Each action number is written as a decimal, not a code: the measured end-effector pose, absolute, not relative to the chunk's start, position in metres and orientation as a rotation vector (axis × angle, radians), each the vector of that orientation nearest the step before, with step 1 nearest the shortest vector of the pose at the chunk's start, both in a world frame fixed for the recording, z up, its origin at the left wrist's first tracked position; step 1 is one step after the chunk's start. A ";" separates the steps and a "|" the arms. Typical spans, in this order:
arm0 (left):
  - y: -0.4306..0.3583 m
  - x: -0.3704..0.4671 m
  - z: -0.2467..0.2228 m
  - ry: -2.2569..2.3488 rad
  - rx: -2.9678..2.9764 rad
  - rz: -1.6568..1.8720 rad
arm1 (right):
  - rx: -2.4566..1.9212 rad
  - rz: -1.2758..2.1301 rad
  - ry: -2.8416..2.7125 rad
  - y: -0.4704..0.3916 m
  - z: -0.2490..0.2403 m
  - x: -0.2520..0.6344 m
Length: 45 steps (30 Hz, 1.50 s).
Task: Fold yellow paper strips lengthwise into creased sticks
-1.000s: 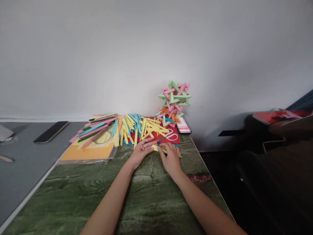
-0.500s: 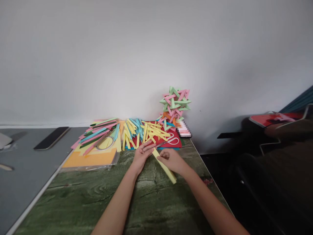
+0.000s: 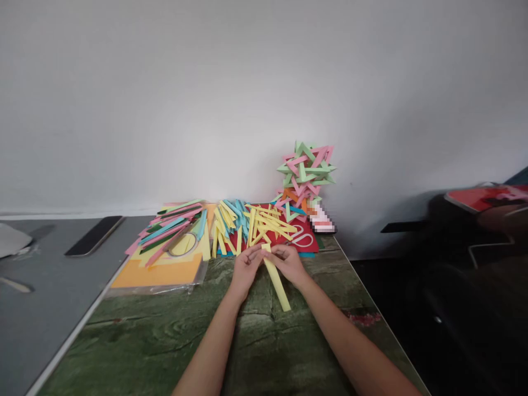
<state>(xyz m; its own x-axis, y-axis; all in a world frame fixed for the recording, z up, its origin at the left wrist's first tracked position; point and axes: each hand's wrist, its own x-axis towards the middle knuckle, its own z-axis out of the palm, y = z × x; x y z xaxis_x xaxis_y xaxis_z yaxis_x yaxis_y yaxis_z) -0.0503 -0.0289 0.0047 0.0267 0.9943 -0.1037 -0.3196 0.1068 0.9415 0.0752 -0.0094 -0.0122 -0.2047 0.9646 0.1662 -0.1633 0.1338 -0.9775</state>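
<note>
A long pale yellow paper strip (image 3: 278,283) slants over the green wood-patterned table (image 3: 165,335), its lower end pointing toward me. My left hand (image 3: 246,265) pinches its far end from the left. From the right, my right hand (image 3: 290,263) grips the same end, the fingertips of both hands nearly meeting. Just beyond my hands lies a pile of folded yellow strips (image 3: 270,221), with blue strips (image 3: 237,212) beside it, on red paper (image 3: 310,243). White-handled scissors (image 3: 303,237) rest on the red paper, their blades partly hidden.
Coloured strips (image 3: 165,231) and another pair of scissors (image 3: 183,246) lie on orange paper (image 3: 157,275) at left. A phone (image 3: 94,235) is on the grey table (image 3: 61,291). A pink-green paper model (image 3: 307,168) stands against the wall.
My right hand has moved up along the strip to its far end, beside my left fingertips. The strip now hangs a little steeper. The whole view has shifted slightly.
</note>
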 end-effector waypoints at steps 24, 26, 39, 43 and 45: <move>-0.028 -0.050 0.004 1.035 0.795 1.280 | -0.927 1.259 -1.340 -0.011 -0.011 0.076; -0.028 -0.049 0.005 1.038 0.786 1.286 | -0.928 1.261 -1.337 -0.011 -0.010 0.076; -0.029 -0.047 0.004 1.105 0.781 1.369 | -0.947 1.136 -1.452 -0.012 -0.010 0.076; -0.030 -0.046 0.008 1.090 0.852 1.275 | -1.002 0.969 -1.424 -0.012 -0.009 0.077; -0.030 -0.045 0.009 1.058 0.907 1.207 | -1.018 0.924 -1.417 -0.012 -0.009 0.078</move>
<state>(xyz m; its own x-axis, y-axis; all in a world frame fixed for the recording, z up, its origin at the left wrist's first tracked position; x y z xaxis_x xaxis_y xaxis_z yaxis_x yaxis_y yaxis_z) -0.0454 -0.0304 0.0094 0.0376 0.9889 -0.1436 -0.2720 0.1484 0.9508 0.0777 -0.0120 -0.0089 -0.0225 0.9457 0.3242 0.0853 0.3249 -0.9419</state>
